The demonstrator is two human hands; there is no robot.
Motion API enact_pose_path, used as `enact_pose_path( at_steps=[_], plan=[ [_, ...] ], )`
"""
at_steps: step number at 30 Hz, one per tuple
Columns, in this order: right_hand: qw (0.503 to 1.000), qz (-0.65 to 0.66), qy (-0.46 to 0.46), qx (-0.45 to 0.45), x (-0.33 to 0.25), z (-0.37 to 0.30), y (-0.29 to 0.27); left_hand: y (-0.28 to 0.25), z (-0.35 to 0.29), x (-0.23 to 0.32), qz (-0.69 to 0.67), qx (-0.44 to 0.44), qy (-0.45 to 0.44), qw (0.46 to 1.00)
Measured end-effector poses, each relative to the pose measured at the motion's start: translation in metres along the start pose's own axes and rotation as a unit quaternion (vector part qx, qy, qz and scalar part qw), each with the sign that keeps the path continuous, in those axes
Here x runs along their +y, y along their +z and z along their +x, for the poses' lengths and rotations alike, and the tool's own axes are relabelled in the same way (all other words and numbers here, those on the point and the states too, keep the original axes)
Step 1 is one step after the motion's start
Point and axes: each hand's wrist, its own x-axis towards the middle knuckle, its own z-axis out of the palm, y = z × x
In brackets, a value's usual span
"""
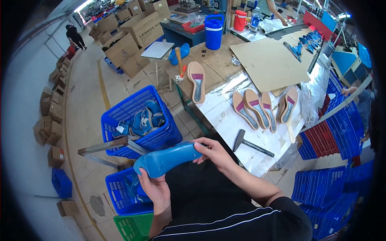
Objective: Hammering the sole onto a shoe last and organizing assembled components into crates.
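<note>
A blue plastic shoe last [168, 159] is held between my two hands, tilted above the floor beside the table. My left hand [156, 187] grips its broad end from below, the thumb pressed against it. My right hand [213, 153] is closed on the narrower end, thumb on top. Nearest on the table [219, 114] lies a hammer [253, 145] with a dark head and handle. Behind it sit several stacks of beige insoles [257, 105] with purple and grey patches, and one more insole stack [197, 82] lies at the left corner.
Blue crates hold blue lasts or shoe parts: one crate [171, 132] left of the table, another crate [126, 205] below it. A metal bar [102, 146] juts beside them. Cardboard sheets [273, 64] cover the table's far side. Crate stacks [321, 184] stand right; other people work farther off.
</note>
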Motion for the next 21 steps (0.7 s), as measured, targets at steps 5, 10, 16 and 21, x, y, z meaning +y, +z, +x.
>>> enact_pose_path(
  at_steps=[5,10,16,21],
  plan=[
    [0.998,-0.024,0.05,0.03,-0.011,0.022,-0.004,0.014,0.012,0.003,0.038,0.012,-0.017,0.999],
    [0.995,-0.036,0.071,0.055,-0.009,0.047,-0.024,0.002,0.04,0.003,0.061,-0.001,-0.058,0.996],
    [0.765,-0.516,-0.194,0.332,-0.009,0.053,-0.138,-0.007,0.053,-0.002,0.066,-0.017,-0.091,0.994],
    [0.48,-0.707,-0.163,0.493,-0.008,0.023,-0.226,-0.012,0.052,-0.008,0.06,-0.012,-0.072,0.996]
  ],
)
